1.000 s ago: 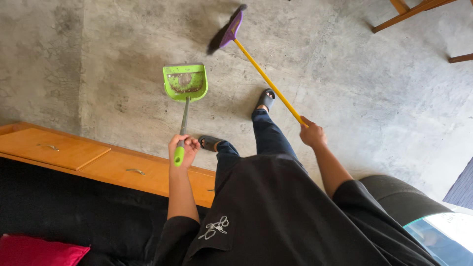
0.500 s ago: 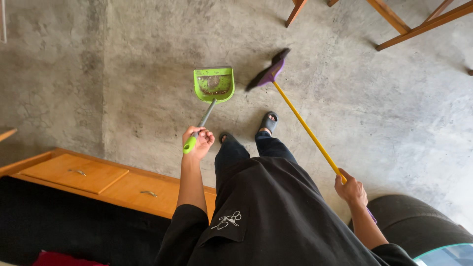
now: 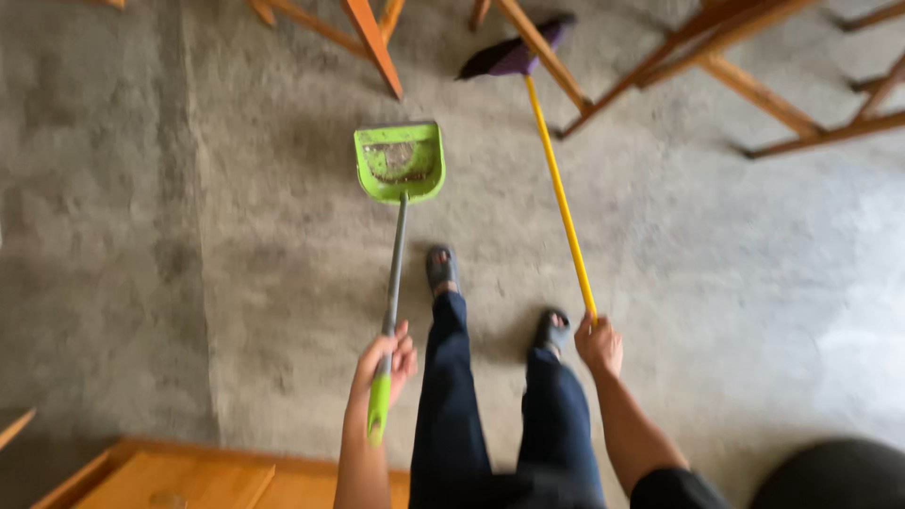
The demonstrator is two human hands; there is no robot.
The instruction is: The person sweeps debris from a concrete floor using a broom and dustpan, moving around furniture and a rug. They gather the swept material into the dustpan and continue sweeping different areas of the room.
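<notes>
Count: I see one green dustpan (image 3: pixel 399 162), one broom (image 3: pixel 556 179) (purple head, yellow stick).
Left hand (image 3: pixel 386 360): clenched round the dustpan's long handle; pan on the floor at 12 o'clock.
Right hand (image 3: pixel 600 344): gripping the broom stick's end; head at 1 o'clock, under the wooden legs (image 3: pixel 375 45).

No packages, labels, signs or screens visible anywhere in view.
</notes>
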